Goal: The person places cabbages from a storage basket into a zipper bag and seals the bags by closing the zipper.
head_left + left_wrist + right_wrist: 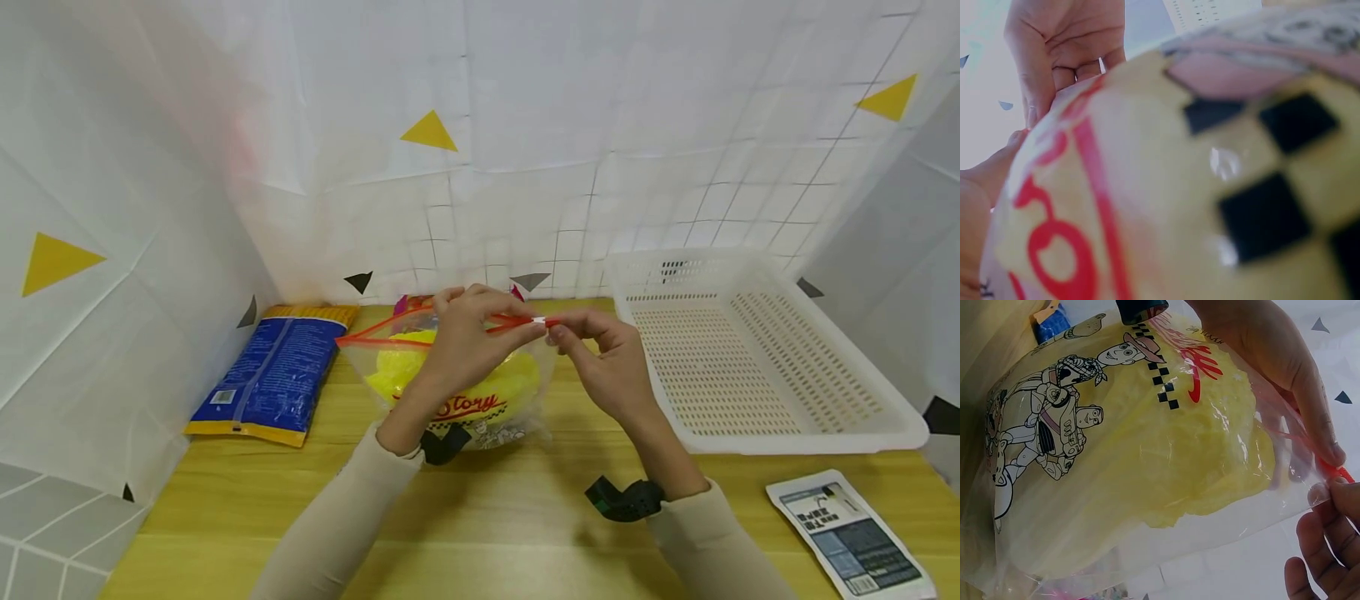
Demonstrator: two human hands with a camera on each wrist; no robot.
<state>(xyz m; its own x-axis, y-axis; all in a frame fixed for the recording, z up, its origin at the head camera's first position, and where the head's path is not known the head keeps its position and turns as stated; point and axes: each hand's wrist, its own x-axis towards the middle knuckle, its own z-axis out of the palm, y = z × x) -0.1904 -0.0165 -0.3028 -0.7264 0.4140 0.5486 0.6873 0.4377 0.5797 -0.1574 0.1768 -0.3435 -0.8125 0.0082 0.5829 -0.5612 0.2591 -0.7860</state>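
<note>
A clear zip bag printed with red lettering and cartoon figures stands on the wooden table, filled with something bright yellow. Its red zip strip gapes on the left side. My left hand reaches over the bag and pinches the strip between thumb and fingers. At the right end, beside a small white slider, my right hand pinches the strip with thumb and forefinger. In the right wrist view both thumbs meet near the bag's corner. Print on the bag fills most of the left wrist view.
To the left lies a blue and yellow packet. A pink package shows partly behind the bag. On the right are a white perforated basket and, in front of it, a flat white and grey pouch. White sheeting closes off the back.
</note>
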